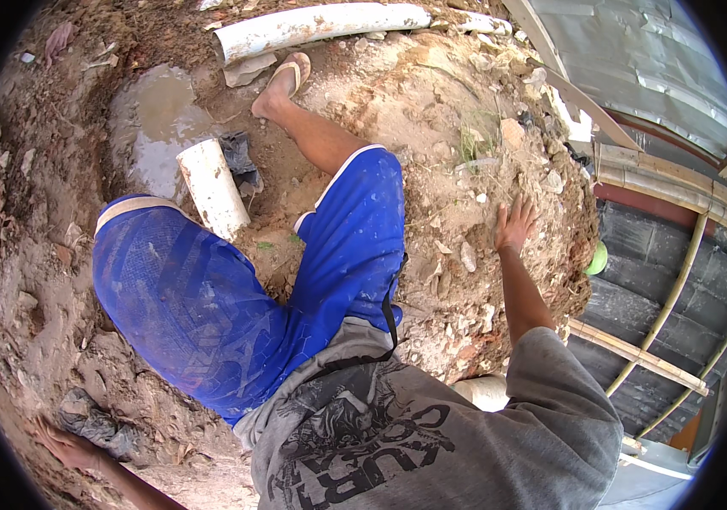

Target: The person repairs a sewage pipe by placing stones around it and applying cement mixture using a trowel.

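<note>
My right hand (515, 225) rests with spread fingers on stony dirt at the right, holding nothing. Down at the lower left, my left hand (66, 444) lies with fingers stretched out against the soil, next to a crumpled dark plastic scrap (96, 423). A short white pipe piece (213, 189), smeared with mud, stands out of the ground by my knees, apart from both hands. Beside it is another dark plastic scrap (239, 155). My legs, in blue shorts (185, 297), are bent, and one foot wears a flip-flop (298, 72).
A muddy puddle (164, 102) lies beyond the short pipe. Across the far side runs a long white pipe (321, 30). To the right, the bank drops beside a dark block wall (635, 297) with bamboo poles (678, 280) and metal sheeting (644, 59). Loose stones dot the slope.
</note>
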A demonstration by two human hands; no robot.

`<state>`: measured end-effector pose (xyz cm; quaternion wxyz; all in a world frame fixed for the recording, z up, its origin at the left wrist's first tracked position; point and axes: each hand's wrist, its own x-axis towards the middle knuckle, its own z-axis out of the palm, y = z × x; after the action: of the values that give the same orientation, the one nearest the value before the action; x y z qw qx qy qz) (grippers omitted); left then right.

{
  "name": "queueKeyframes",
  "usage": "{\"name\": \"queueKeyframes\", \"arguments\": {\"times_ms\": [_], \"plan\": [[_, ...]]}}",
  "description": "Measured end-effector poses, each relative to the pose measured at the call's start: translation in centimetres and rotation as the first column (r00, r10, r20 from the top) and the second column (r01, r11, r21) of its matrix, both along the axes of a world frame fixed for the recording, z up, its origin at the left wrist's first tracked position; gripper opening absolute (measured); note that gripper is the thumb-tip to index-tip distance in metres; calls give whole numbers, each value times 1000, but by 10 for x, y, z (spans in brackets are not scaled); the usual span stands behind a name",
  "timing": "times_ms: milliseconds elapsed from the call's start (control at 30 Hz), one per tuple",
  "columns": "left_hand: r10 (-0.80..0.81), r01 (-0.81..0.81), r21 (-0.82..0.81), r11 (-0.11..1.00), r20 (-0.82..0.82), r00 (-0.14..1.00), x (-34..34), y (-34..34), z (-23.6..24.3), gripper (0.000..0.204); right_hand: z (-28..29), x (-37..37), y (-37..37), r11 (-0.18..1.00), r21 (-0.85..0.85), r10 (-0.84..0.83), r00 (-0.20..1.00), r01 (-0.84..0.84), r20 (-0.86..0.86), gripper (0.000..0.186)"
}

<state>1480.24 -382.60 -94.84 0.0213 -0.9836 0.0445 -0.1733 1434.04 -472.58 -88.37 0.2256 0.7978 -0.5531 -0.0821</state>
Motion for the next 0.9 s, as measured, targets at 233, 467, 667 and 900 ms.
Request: {"name": "queueKeyframes", "arguments": {"times_ms": [233,467,667,900], "plan": [[-51,51,-20,999,-17,999,1,7,-1,62,-1,1,0,1000,-9,-3,1000,3,-3,67],[2,-3,-20,1000,-38,999,0,14,-4,63,-1,1,-1,1000,-14,16,1000,-16,10,67],[29,-28,33,999,-11,1000,1,20,-7,65,0,3,1,1000,-11,-22,999,21,-34,69],[29,-29,14,999,-7,1000,-1,9,-4,65,0,5,2,1000,-21,-17,999,16,-27,68]]}}
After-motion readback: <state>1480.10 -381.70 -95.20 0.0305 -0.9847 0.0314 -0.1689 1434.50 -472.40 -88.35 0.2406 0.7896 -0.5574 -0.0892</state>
